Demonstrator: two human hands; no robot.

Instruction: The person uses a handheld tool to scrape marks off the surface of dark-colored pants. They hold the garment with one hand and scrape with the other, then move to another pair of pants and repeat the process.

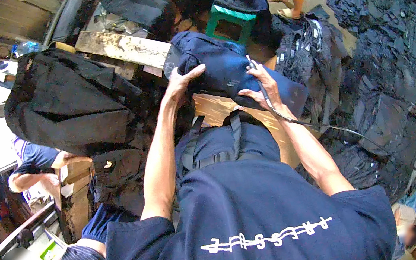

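A dark navy piece of cloth (223,70), perhaps part of a garment or a bag, is stretched out in front of me. My left hand (180,86) grips its left part, thumb on top and the other fingers hidden in the folds. Over its right part is my right hand (268,88), closed around a slim pen-like tool (251,62) whose tip points away from me. A thin cord (336,126) runs from this tool along my forearm and off to the right. The thumb of that hand lies against the cloth.
Black cloth bundles (71,100) rise at my left, beside a worn wooden board (123,48). Beyond the cloth stands a green plastic stool (230,18). A large heap of black garments (389,61) covers the right side. Other people are at the left and far right.
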